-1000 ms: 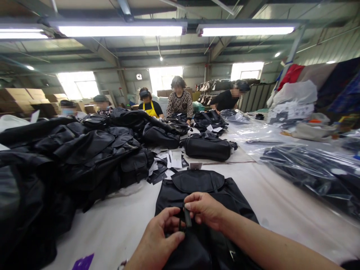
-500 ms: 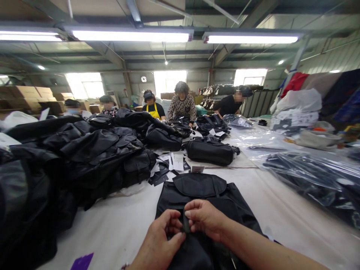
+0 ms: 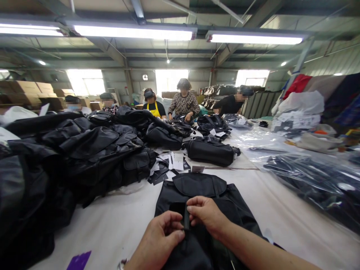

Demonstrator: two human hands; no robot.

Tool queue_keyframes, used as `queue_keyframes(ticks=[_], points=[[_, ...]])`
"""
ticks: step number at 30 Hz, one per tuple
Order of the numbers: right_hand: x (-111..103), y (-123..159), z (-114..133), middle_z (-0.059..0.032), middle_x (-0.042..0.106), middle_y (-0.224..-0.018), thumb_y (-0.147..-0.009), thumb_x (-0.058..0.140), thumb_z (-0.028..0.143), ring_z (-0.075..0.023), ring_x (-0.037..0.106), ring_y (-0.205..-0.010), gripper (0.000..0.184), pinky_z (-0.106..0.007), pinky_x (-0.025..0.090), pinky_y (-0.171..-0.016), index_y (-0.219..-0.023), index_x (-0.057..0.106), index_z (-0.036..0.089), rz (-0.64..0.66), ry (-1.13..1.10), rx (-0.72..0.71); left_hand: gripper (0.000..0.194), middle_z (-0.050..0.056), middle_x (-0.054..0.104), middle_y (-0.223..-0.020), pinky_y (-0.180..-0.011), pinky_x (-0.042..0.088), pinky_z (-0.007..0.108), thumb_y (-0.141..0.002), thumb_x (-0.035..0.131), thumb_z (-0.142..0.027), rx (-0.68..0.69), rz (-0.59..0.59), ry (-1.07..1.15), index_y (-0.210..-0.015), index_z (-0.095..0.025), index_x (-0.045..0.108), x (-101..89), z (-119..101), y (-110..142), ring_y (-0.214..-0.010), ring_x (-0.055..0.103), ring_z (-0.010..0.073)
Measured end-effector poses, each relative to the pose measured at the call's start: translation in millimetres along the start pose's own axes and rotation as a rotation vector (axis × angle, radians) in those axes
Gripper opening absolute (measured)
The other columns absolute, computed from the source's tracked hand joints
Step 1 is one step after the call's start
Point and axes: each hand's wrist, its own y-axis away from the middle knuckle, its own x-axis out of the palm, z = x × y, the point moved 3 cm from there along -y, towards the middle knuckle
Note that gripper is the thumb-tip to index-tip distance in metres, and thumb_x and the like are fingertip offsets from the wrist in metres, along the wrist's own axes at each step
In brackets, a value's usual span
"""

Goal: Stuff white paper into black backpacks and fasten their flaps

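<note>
Backpack (image 3: 197, 184) lies on the white table (image 3: 109, 228), partly hidden by the right hand (image 3: 208, 215), pinching a strap (image 3: 186, 218), and left hand (image 3: 163, 236), curled at its lower end, grip unclear. Paper tags (image 3: 176, 162) and 1 bag (image 3: 209, 153) sit beyond; heaped bags (image 3: 92, 146) crowd the left.

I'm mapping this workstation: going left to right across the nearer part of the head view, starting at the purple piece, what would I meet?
Purple piece → left hand → dark strap → right hand → dark goods in clear plastic.
</note>
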Motion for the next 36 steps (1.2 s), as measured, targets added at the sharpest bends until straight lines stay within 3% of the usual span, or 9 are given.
queue_keyframes(ticks=[12, 18, 21, 24, 26, 28, 32, 34, 36], points=[[0.0, 8.3, -2.0, -0.0014, 0.064, -0.062, -0.058, 0.075, 0.027, -0.0141, 0.061, -0.052, 0.034, -0.024, 0.050, -0.047, -0.085, 0.064, 0.010, 0.115, -0.015, 0.070, 0.026, 0.003, 0.072, -0.096, -0.082, 0.050, 0.029, -0.075, 0.062, -0.019, 0.008, 0.053, -0.048, -0.101, -0.018, 0.066, -0.6, -4.6, -0.2, -0.092, 0.067, 0.0193], [-1.1, 19.6, 6.5, 0.0037, 0.054, -0.051, -0.062, 0.070, 0.029, -0.0070, 0.043, -0.040, 0.031, -0.017, 0.030, -0.037, -0.088, 0.066, 0.011, 0.286, 0.170, 0.150, 0.017, 0.002, 0.070, -0.085, -0.072, 0.049, 0.026, -0.077, 0.054, -0.018, 0.073, 0.031, -0.163, -0.090, -0.017, 0.065, 6.5, -20.2, 0.9, -0.081, 0.066, 0.0179], [-5.1, 33.0, 25.6, 0.0014, 0.060, -0.064, -0.069, 0.061, 0.025, -0.0094, 0.050, -0.052, 0.034, -0.020, 0.038, -0.048, -0.100, 0.068, 0.014, 0.426, 0.348, 0.016, 0.018, 0.000, 0.067, -0.078, -0.065, 0.045, 0.025, -0.078, 0.052, -0.020, 0.092, 0.005, -0.241, -0.091, -0.017, 0.065, 7.3, -24.7, 0.0, -0.073, 0.061, 0.0162], [-3.4, 53.3, 46.9, -0.0030, 0.067, -0.098, -0.068, 0.063, 0.018, -0.0166, 0.060, -0.080, 0.053, -0.025, 0.046, -0.069, -0.120, 0.064, 0.023, 0.557, 0.737, -0.290, 0.021, -0.001, 0.065, -0.077, -0.064, 0.044, 0.025, -0.076, 0.053, -0.018, 0.073, 0.019, -0.236, -0.093, -0.017, 0.064, 7.0, -21.7, -3.9, -0.072, 0.059, 0.0156], [0.8, 61.9, 53.6, -0.0060, 0.067, -0.105, -0.069, 0.073, 0.027, -0.0221, 0.061, -0.088, 0.052, -0.030, 0.047, -0.077, -0.120, 0.064, 0.023, 0.517, 1.007, -0.453, 0.019, 0.001, 0.066, -0.080, -0.067, 0.046, 0.025, -0.075, 0.055, -0.019, 0.051, 0.031, -0.200, -0.091, -0.016, 0.063, 6.6, -17.8, -6.9, -0.075, 0.061, 0.0164], [6.4, 63.0, 54.5, -0.0082, 0.068, -0.094, -0.078, 0.070, 0.041, -0.0230, 0.062, -0.083, 0.034, -0.031, 0.046, -0.076, -0.103, 0.069, 0.019, 0.409, 1.183, -0.551, 0.016, 0.003, 0.068, -0.083, -0.069, 0.048, 0.026, -0.076, 0.058, -0.023, 0.039, 0.037, -0.170, -0.089, -0.015, 0.062, 6.2, -15.7, -8.5, -0.078, 0.063, 0.0180], [13.3, 52.1, 52.0, -0.0074, 0.067, -0.091, -0.096, 0.049, 0.037, -0.0188, 0.062, -0.083, 0.030, -0.029, 0.044, -0.075, -0.090, 0.072, 0.019, 0.263, 1.100, -0.685, 0.017, 0.002, 0.068, -0.080, -0.067, 0.046, 0.026, -0.079, 0.058, -0.030, 0.052, 0.030, -0.251, -0.086, -0.016, 0.063, 5.6, -20.1, -5.5, -0.077, 0.062, 0.0182], [7.6, 42.7, 49.4, -0.0054, 0.066, -0.082, -0.094, 0.051, 0.040, -0.0166, 0.061, -0.078, 0.032, -0.026, 0.044, -0.070, -0.084, 0.072, 0.017, 0.199, 0.903, -0.599, 0.017, 0.001, 0.067, -0.080, -0.067, 0.044, 0.026, -0.079, 0.058, -0.030, 0.058, 0.029, -0.349, -0.085, -0.017, 0.067, 5.6, -23.3, -3.0, -0.076, 0.061, 0.0179], [-2.0, 32.3, 41.2, -0.0025, 0.060, -0.066, -0.090, 0.054, 0.050, -0.0125, 0.055, -0.058, 0.042, -0.024, 0.040, -0.054, -0.075, 0.070, 0.014, 0.172, 0.670, -0.353, 0.018, 0.001, 0.069, -0.083, -0.069, 0.043, 0.027, -0.078, 0.059, -0.031, 0.059, 0.046, -0.406, -0.084, -0.019, 0.070, 5.9, -24.7, -2.0, -0.078, 0.061, 0.0185]])
